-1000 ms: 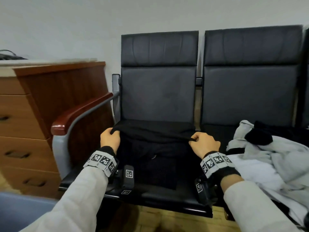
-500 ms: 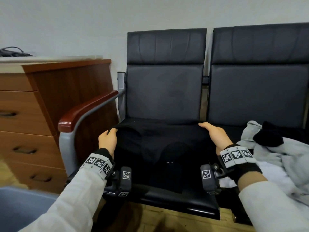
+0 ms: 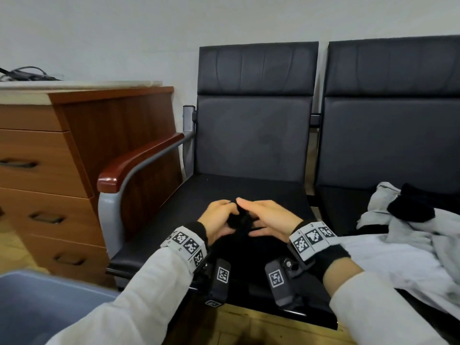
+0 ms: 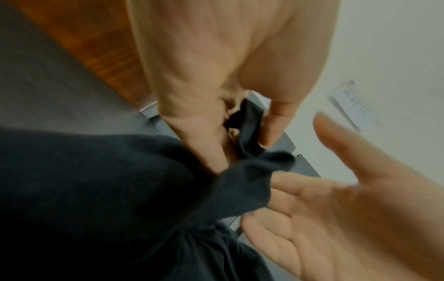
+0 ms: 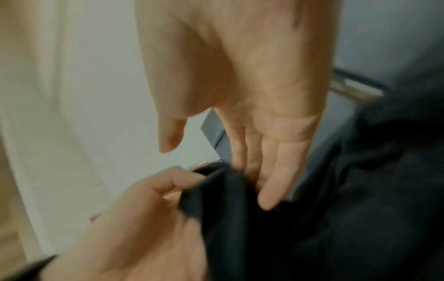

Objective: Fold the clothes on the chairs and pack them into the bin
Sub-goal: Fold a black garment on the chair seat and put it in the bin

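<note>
A black garment (image 3: 241, 221) is bunched between my two hands above the front of the left chair seat (image 3: 249, 190), and the rest of it hangs dark below them. My left hand (image 3: 225, 216) pinches an edge of the cloth (image 4: 248, 133) between thumb and fingers. Facing it from the right, my right hand (image 3: 250, 217) has its thumb lifted and its fingers straight. Those fingers (image 5: 271, 190) touch the cloth (image 5: 230, 209) without curling round it. A blue-grey bin (image 3: 37, 307) shows at the lower left.
A heap of grey and white clothes (image 3: 410, 247) with a black piece (image 3: 418, 207) on top lies on the right chair. A red-brown armrest (image 3: 139, 160) and a wooden drawer unit (image 3: 49, 170) stand to the left of the chairs.
My hands were apart at the garment's two sides on the seat. They have come together in the middle, bunching the cloth, and the right hand has gone from gripping to straight fingers.
</note>
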`<action>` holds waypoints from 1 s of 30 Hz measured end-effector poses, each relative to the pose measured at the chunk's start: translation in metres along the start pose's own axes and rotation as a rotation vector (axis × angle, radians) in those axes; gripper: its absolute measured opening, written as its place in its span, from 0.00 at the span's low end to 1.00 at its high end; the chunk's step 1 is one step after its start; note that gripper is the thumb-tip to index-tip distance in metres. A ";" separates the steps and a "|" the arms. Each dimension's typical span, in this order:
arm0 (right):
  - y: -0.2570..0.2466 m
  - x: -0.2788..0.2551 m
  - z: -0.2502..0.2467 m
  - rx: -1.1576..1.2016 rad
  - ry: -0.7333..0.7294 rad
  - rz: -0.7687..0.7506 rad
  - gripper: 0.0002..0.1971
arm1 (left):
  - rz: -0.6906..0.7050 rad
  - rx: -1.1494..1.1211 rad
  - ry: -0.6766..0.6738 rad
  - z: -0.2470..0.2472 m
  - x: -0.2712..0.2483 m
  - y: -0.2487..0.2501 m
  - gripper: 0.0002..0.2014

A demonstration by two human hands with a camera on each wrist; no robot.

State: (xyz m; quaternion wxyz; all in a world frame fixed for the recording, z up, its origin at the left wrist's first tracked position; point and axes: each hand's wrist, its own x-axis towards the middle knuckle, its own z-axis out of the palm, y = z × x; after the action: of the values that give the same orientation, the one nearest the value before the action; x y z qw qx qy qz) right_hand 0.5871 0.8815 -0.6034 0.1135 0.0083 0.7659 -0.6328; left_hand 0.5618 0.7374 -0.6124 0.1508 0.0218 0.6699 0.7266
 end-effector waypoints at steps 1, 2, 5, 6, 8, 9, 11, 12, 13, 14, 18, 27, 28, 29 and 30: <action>0.002 0.001 0.003 0.038 -0.010 -0.004 0.23 | 0.001 0.005 -0.085 0.005 -0.002 -0.001 0.17; 0.006 0.003 0.002 0.070 0.035 -0.025 0.22 | 0.003 0.011 -0.155 0.009 -0.002 -0.001 0.21; 0.015 0.011 -0.002 0.059 0.241 -0.107 0.11 | -0.002 0.025 -0.218 0.015 -0.003 0.002 0.26; 0.016 0.013 -0.005 0.083 0.261 -0.125 0.07 | 0.021 0.058 -0.155 0.015 -0.002 0.004 0.25; 0.011 0.010 -0.006 0.149 0.260 -0.143 0.08 | 0.127 0.115 0.099 0.009 0.008 0.007 0.20; 0.007 0.007 -0.006 0.189 0.225 -0.141 0.09 | 0.213 0.148 0.246 0.003 0.014 0.007 0.18; -0.001 0.001 -0.003 0.258 0.101 -0.135 0.10 | 0.393 0.263 0.331 -0.009 0.022 0.003 0.17; -0.005 -0.003 0.000 0.279 0.032 -0.130 0.11 | 0.465 0.298 0.241 -0.013 0.023 -0.001 0.16; -0.007 -0.006 0.002 0.290 -0.022 -0.124 0.11 | 0.495 0.320 0.090 -0.014 0.022 -0.005 0.15; -0.007 -0.007 0.002 0.291 -0.052 -0.118 0.10 | 0.488 0.344 -0.069 -0.014 0.020 -0.008 0.16; -0.008 -0.010 -0.004 0.343 -0.046 -0.093 0.09 | 0.321 0.610 -0.301 -0.013 0.028 -0.033 0.19; -0.006 -0.004 -0.010 0.512 0.087 -0.114 0.08 | 0.213 0.661 -0.197 0.006 0.027 -0.044 0.06; -0.006 -0.002 -0.012 0.547 0.117 -0.137 0.09 | 0.229 0.661 -0.028 0.001 0.028 -0.042 0.02; -0.006 -0.001 -0.014 0.578 0.151 -0.159 0.09 | 0.283 0.672 0.179 -0.005 0.028 -0.037 0.02; -0.005 0.000 -0.017 0.601 0.193 -0.184 0.09 | 0.353 0.634 0.406 -0.013 0.028 -0.031 0.05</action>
State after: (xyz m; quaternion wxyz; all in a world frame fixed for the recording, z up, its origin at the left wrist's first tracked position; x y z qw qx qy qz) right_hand 0.5830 0.8971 -0.5955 -0.0250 0.0320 0.5495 -0.8345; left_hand 0.5382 0.7339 -0.6487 -0.1252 0.0378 0.8626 0.4887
